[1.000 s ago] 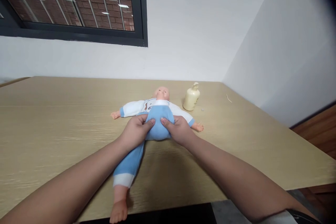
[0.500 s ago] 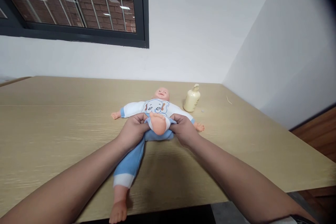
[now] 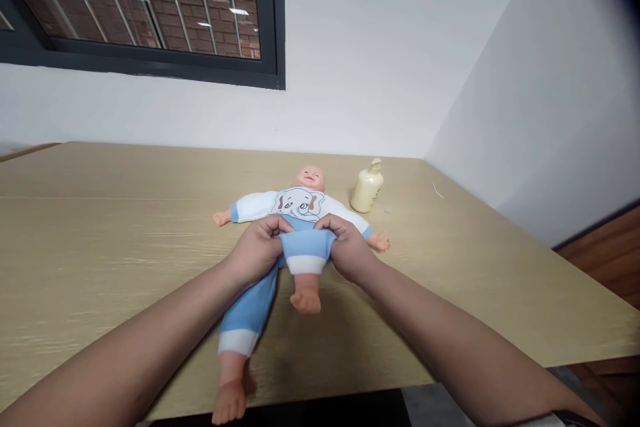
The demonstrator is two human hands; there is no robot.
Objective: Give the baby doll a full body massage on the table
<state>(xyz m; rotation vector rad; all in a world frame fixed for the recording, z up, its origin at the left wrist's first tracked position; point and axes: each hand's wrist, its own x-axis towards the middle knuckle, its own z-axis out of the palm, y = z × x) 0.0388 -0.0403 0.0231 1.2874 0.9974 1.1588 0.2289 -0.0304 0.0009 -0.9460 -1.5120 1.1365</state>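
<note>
A baby doll (image 3: 301,203) lies on its back on the table, head toward the wall, in a white top with an elephant print and blue trousers with white cuffs. My left hand (image 3: 257,248) pinches one side of the trouser leg (image 3: 309,244) on the right, and my right hand (image 3: 349,244) pinches its other side. Both hands are closed on the cloth. Below the white cuff the doll's bare foot (image 3: 306,295) sticks out. The other trouser leg (image 3: 250,310) lies stretched toward the near edge, partly behind my left wrist, with its foot bare.
A cream pump bottle (image 3: 367,189) stands to the right of the doll's head. Close to it lies a small pale bit (image 3: 387,211), and farther right a thin white strip (image 3: 438,191). Walls border the wooden table (image 3: 125,233) at the back and right.
The doll's held leg has swung down: its sole faced me, and now the foot hangs below the cuff with the trouser leg's front showing. Both hands keep their hold.
</note>
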